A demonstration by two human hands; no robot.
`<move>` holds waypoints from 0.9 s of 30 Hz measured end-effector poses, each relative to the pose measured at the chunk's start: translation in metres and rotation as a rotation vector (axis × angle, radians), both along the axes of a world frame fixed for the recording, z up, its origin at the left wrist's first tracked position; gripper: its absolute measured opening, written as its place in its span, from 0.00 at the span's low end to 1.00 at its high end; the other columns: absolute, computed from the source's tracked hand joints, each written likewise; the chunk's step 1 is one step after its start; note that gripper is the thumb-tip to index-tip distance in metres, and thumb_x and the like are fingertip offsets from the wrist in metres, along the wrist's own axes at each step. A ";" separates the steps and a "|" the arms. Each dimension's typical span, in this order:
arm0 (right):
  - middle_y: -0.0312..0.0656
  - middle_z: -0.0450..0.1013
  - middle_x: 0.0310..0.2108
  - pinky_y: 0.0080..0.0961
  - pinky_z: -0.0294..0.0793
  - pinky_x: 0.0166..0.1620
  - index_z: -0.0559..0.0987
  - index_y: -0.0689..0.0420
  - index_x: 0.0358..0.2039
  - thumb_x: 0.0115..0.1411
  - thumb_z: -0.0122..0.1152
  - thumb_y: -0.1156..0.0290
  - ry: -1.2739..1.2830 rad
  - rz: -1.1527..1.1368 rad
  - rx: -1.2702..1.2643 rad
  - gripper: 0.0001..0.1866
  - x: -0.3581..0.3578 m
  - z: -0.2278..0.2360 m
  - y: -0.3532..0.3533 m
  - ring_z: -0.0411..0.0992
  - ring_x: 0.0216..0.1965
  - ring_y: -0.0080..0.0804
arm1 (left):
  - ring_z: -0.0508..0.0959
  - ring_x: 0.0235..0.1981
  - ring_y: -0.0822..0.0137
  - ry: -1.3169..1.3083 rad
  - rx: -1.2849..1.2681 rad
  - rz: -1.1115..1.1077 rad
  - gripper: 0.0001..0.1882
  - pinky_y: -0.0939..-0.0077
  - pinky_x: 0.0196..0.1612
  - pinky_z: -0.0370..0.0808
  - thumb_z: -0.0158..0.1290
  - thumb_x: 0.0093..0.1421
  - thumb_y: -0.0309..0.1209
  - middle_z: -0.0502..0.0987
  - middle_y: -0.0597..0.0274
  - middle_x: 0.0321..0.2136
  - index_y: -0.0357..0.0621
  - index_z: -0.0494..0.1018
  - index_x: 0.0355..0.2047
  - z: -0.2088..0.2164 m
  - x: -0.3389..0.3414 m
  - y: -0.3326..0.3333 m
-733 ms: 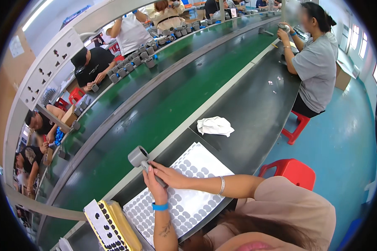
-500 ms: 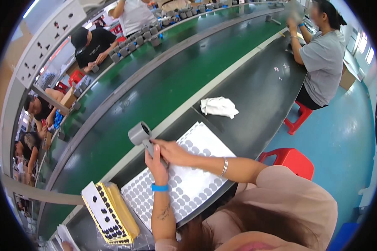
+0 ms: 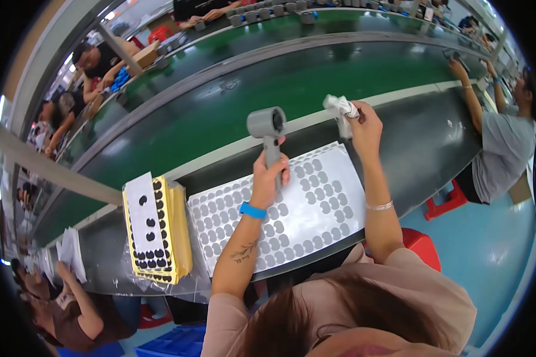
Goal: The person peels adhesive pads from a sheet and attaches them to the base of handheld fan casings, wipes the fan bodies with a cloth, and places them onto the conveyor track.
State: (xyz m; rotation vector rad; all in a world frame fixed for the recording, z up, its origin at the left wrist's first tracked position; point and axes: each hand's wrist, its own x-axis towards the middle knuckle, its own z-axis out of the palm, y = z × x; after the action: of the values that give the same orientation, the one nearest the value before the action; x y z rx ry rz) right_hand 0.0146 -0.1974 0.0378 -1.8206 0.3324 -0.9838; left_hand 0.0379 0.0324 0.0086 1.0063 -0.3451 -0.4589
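My left hand [image 3: 272, 172] is closed round the handle of a grey hair dryer [image 3: 265, 123], held upright with its round barrel at the top. A white cloth [image 3: 341, 110] hangs crumpled from my right hand [image 3: 368, 128], pinched between thumb and fingers, over the edge of the worktable. Under my left hand lies a stack of white sheets [image 3: 297, 220] covered with rows of grey bean-shaped stickers; part of the top sheet is bare.
Left of the sheets, a yellow stack of black-sticker sheets [image 3: 181, 232] sits in clear plastic. Beyond the worktable [image 3: 398, 160] runs a green conveyor belt [image 3: 220, 107]. Co-workers sit across the belt, at the right and at the lower left. A red stool [image 3: 421, 247] stands beside me.
My right hand has left the hair dryer and picked up the cloth from the table. My left hand has moved right with the dryer, now more upright. The view has turned left.
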 end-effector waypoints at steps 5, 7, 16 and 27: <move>0.41 0.60 0.57 0.40 0.56 0.58 0.75 0.51 0.48 0.49 0.53 0.75 -0.106 0.426 -0.689 0.22 -0.009 0.003 0.103 0.55 0.60 0.40 | 0.71 0.20 0.72 -0.307 0.327 0.229 0.18 0.82 0.22 0.67 0.47 0.55 0.24 0.72 0.60 0.25 0.35 0.62 0.47 -0.021 -0.007 -0.015; 0.42 0.61 0.56 0.41 0.56 0.58 0.73 0.52 0.49 0.53 0.49 0.72 -0.059 0.336 -0.746 0.21 -0.014 0.013 0.106 0.55 0.60 0.42 | 0.75 0.27 0.64 -0.519 0.433 0.343 0.22 0.75 0.30 0.71 0.49 0.54 0.25 0.75 0.58 0.31 0.35 0.59 0.49 -0.030 -0.012 -0.011; 0.39 0.69 0.43 0.22 0.68 0.46 0.67 0.63 0.48 0.66 0.37 0.64 -0.195 0.824 0.954 0.18 -0.012 -0.002 0.079 0.68 0.43 0.23 | 0.68 0.20 0.72 -0.125 0.105 -0.139 0.22 0.78 0.25 0.67 0.48 0.51 0.22 0.68 0.59 0.24 0.40 0.60 0.48 0.006 -0.017 -0.011; 0.37 0.74 0.37 0.13 0.68 0.39 0.73 0.65 0.44 0.61 0.45 0.75 -0.112 0.781 0.826 0.13 -0.020 -0.006 0.098 0.70 0.35 0.17 | 0.60 0.11 0.75 0.264 -0.440 -0.550 0.13 0.84 0.09 0.58 0.48 0.43 0.30 0.59 0.60 0.17 0.30 0.59 0.20 0.004 -0.002 0.012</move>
State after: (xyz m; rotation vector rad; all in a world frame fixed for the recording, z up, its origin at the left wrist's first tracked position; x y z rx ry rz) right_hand -0.0057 -0.0997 0.0320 -0.9766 -0.0628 -0.3002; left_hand 0.0354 0.0445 0.0128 0.4029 -0.4605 -0.9562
